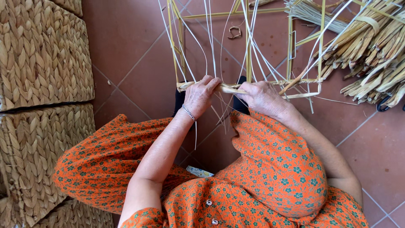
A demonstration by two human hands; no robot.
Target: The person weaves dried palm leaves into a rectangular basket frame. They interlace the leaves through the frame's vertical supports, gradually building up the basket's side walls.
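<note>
Both hands work one twisted straw strand [230, 88] along the wire frame [249, 46]: left hand [200, 95] at nine o'clock pinching it, right hand [263, 97] at three clamping; next, I judge, a tight wrap.

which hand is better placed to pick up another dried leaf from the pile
Right, probably. The dried leaf pile lies on the right hand's side; the left hand would have to cross the frame.
</note>
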